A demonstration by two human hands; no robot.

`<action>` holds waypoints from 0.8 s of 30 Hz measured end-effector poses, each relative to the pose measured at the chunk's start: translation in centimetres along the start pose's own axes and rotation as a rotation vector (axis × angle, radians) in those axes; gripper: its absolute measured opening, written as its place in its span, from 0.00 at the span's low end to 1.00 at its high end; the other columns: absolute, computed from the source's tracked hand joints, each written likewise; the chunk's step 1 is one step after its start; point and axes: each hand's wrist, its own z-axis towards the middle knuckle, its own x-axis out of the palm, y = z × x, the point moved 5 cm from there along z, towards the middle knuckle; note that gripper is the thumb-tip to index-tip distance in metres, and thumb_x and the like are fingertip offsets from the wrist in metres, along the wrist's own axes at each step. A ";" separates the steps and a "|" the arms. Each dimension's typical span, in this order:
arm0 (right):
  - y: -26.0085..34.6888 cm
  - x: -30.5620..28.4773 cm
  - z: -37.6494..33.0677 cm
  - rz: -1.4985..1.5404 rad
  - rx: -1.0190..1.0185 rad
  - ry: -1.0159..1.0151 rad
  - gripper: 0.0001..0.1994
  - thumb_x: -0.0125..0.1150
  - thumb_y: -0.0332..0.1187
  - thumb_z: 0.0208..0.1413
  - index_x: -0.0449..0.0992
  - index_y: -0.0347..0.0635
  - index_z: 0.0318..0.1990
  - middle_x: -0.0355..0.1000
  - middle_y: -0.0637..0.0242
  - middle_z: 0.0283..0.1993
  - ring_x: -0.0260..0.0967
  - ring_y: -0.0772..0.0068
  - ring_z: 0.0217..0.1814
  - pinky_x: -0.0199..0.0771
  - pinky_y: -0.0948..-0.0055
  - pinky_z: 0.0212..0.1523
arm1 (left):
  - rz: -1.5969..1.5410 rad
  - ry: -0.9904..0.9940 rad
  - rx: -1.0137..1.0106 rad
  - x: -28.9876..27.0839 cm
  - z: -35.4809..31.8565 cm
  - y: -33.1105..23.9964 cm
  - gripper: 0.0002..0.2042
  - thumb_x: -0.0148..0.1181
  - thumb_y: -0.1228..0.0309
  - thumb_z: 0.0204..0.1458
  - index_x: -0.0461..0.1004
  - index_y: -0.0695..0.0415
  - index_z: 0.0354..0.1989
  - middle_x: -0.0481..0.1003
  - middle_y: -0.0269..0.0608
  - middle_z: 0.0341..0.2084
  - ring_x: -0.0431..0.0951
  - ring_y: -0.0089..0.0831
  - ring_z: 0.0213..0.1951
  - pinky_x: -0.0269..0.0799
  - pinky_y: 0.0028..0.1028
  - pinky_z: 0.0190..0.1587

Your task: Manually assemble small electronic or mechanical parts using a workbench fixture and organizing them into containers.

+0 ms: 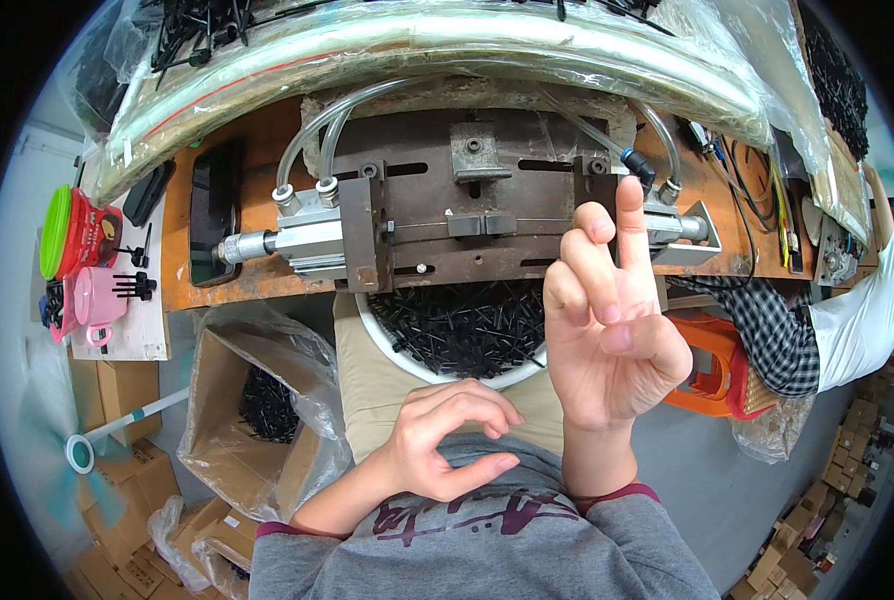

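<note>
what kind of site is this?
Probably a small factory assembly bench: a pneumatic cylinder press fixture with air hoses, a white basin of small black parts, and stacked cardboard cartons.

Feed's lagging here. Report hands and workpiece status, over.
Left hand empty, curled over lap. Right hand raised, fingers spread, holding nothing visible. White round basin of small black plastic parts on lap, untouched. Grey metal pneumatic press fixture unobstructed.

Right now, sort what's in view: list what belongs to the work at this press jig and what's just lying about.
In the work:
- pneumatic jig on the bench
- white bowl of small black parts on the lap
- right hand, raised, empty
- left hand, curled, empty

Lying about:
- pink mug
- green-lidded red container
- orange stool
- cardboard box
</note>
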 end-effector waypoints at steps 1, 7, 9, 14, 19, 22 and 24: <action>0.0 0.1 0.0 0.018 0.004 -0.013 0.44 0.49 0.17 0.29 0.52 0.34 0.65 0.54 0.59 0.48 0.55 0.76 0.31 0.55 0.78 0.35 | 0.001 0.001 0.000 0.0 0.0 0.0 0.13 0.70 0.77 0.39 0.71 0.61 0.31 0.78 0.46 0.30 0.77 0.31 0.28 0.74 0.26 0.32; -0.1 0.3 0.0 0.051 0.016 0.001 0.45 0.47 0.16 0.28 0.51 0.35 0.66 0.53 0.59 0.47 0.54 0.76 0.32 0.55 0.78 0.35 | -0.005 0.006 0.002 0.0 0.0 0.1 0.13 0.70 0.77 0.39 0.71 0.61 0.32 0.78 0.46 0.31 0.77 0.30 0.27 0.74 0.25 0.31; -0.1 0.1 0.0 0.012 0.006 0.021 0.45 0.47 0.17 0.28 0.51 0.36 0.66 0.53 0.60 0.47 0.54 0.76 0.33 0.55 0.78 0.35 | -0.009 0.001 0.003 0.0 0.0 0.1 0.13 0.70 0.77 0.39 0.71 0.61 0.32 0.78 0.46 0.31 0.77 0.30 0.27 0.74 0.25 0.31; -0.1 0.0 0.0 0.019 0.022 -0.022 0.46 0.48 0.15 0.30 0.49 0.43 0.67 0.60 0.58 0.52 0.56 0.76 0.33 0.57 0.78 0.35 | -0.009 0.002 -0.004 0.0 0.0 0.2 0.13 0.70 0.77 0.39 0.71 0.61 0.32 0.78 0.46 0.31 0.77 0.30 0.27 0.74 0.25 0.31; -0.1 0.0 0.0 0.026 0.029 0.001 0.46 0.47 0.15 0.29 0.49 0.41 0.67 0.58 0.59 0.51 0.56 0.76 0.34 0.56 0.78 0.35 | -0.011 0.008 -0.007 0.0 0.0 0.2 0.13 0.70 0.77 0.39 0.71 0.61 0.32 0.78 0.46 0.31 0.77 0.30 0.28 0.74 0.25 0.31; -0.2 0.0 0.1 0.003 0.006 0.015 0.46 0.46 0.16 0.29 0.50 0.36 0.67 0.54 0.60 0.48 0.55 0.76 0.34 0.55 0.79 0.35 | -0.013 0.009 -0.007 0.0 -0.1 0.4 0.13 0.70 0.77 0.39 0.71 0.61 0.32 0.78 0.46 0.31 0.77 0.30 0.28 0.74 0.25 0.32; -0.1 0.0 0.1 -0.009 0.001 0.014 0.46 0.46 0.16 0.29 0.50 0.37 0.67 0.54 0.59 0.48 0.55 0.76 0.34 0.56 0.78 0.35 | -0.017 0.006 -0.009 0.0 0.0 0.4 0.13 0.70 0.77 0.39 0.71 0.61 0.32 0.78 0.46 0.31 0.77 0.30 0.28 0.74 0.25 0.32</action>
